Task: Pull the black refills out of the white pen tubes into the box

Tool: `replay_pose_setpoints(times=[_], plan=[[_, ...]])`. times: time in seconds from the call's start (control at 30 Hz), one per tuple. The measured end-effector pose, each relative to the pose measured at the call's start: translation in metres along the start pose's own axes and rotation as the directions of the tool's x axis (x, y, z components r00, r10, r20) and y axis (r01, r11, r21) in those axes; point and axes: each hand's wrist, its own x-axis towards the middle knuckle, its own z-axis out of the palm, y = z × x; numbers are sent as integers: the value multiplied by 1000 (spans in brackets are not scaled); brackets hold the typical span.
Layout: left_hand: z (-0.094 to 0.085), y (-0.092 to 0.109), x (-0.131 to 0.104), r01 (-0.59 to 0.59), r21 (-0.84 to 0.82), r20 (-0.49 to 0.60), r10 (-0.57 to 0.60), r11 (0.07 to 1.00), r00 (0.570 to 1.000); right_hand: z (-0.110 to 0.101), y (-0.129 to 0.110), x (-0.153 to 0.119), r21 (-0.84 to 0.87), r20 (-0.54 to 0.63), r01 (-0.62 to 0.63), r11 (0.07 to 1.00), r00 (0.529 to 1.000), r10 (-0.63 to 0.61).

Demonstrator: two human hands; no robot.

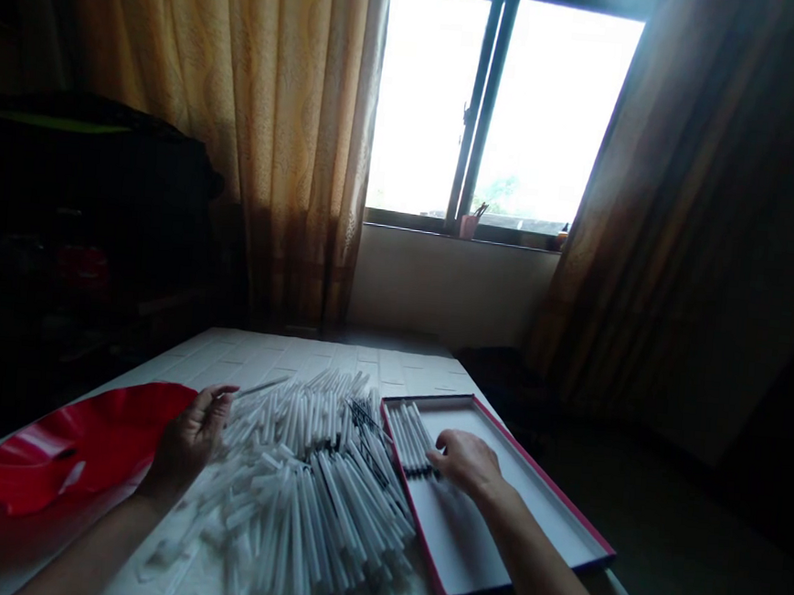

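Observation:
A big pile of whitish translucent tubes (325, 512), some with dark ends, spreads over the middle of the table. Left of it, my left hand (194, 433) is closed, and a thin pale tube (264, 385) sticks out from its fingertips toward the pile. My right hand (470, 459) reaches over a shallow white box with a red rim (532, 501). Its fingers pinch at the edge of a short row of tubes (408, 436), dark ends toward me, lying along the box's left side. Thin black sticks (366, 416) lie among the pile.
A red wavy-edged plastic dish (97, 439) occupies the table's left side. The white table (405, 364) has a brick-like pattern. Behind stand a window with a pink pen cup (469, 225) on its sill and patterned curtains (292, 143). Dark bulky things (88, 200) fill the left background.

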Motion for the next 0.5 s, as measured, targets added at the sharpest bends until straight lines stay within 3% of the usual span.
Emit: replay_pose_setpoints(times=[0.17,0.33,0.43,0.5], plan=[[-2,-21,15,114,-117,-39,-120,987,992,-1,-7,-1,-77,54,-43,996,997,47],[-8,-28,24,201,-108,51,-197,974,979,-7,-6,-2,-60,43,-118,991,992,121],[-6,-22,23,160,-45,143,-152,986,978,-16,-3,-6,25,-33,-101,995,994,101],[-1,-11,17,72,1,201,-71,997,977,-23,-5,-13,118,-103,-13,993,994,26]])
